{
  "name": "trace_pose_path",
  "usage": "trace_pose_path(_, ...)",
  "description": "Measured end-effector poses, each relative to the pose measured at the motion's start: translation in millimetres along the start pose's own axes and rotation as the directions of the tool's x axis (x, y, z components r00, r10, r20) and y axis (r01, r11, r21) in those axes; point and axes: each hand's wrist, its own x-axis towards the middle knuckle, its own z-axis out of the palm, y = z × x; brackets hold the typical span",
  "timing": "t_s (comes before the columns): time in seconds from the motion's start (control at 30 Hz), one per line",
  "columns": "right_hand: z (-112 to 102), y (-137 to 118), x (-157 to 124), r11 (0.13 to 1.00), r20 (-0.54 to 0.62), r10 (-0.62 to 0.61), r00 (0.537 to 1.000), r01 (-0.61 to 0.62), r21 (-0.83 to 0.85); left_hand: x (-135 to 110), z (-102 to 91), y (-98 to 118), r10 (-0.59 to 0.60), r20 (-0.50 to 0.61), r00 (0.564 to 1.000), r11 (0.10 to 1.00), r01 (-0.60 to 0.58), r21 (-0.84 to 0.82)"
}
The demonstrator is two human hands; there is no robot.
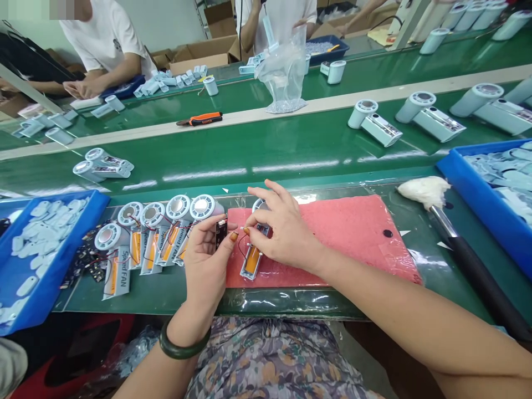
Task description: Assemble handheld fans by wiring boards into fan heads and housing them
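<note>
My left hand [208, 257] pinches a small black circuit board [221, 233] between thumb and fingers, holding it upright above the left end of the red mat. The thumb and forefinger of my right hand [285, 233] close on a thin wire beside the board, its other fingers raised. Beneath that hand lies a light blue handheld fan [251, 263] with an orange battery in its open handle; the hand covers much of it. Left of my left hand, several similar fans [118, 271] lie in a row, their batteries and red wires exposed.
Blue bins of light blue plastic parts stand at left [93, 205] and right [461, 158]. A black-handled tool with a white wrapped head [457, 249] lies right of the red mat [344, 238]. Beyond are more fans [432, 119], orange pliers [201, 119], a plastic bag [285, 83] and co-workers.
</note>
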Motion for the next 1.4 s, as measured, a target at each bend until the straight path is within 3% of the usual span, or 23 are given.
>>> trace_pose_path(0.43, -11, 0, 5, 0.998, 0.159, -0.028, 0.987, 0.037, -0.056, 9, -1.4, 2, 0.063, 0.089, 0.994, 0.998, -0.064, 0.01)
trace_pose_path(0.6, -6, 2, 1, 0.99, 0.093, -0.085, 0.992, 0.095, -0.105, 10, 1.8, 8, -0.092, 0.018, 0.996, 0.995, 0.093, -0.037)
trace_pose_path(0.73, 0, 3, -1, 0.974, 0.031, -0.179, 0.983, 0.181, -0.133, 9, 7.0, 14, -0.263, 0.025, 0.964, 0.95, 0.263, -0.168)
trace_pose_path(0.83, 1, 2, -1, 0.975, 0.017, -0.184, 0.983, 0.184, -0.123, 7, 8.2, 16, -0.32, 0.027, 0.947, 0.926, 0.318, -0.202)
trace_pose_path(1.1, 2, 2, 0, 0.989, -0.016, -0.128, 0.992, 0.127, -0.07, -6, 0.7, 11, -0.268, 0.082, 0.96, 0.952, 0.277, -0.131)
trace_pose_path(1.4, 3, 3, -1, 0.974, -0.068, -0.18, 0.981, 0.168, -0.151, -11, -0.5, 1, -0.182, 0.106, 0.978, 0.983, 0.181, 0.017)
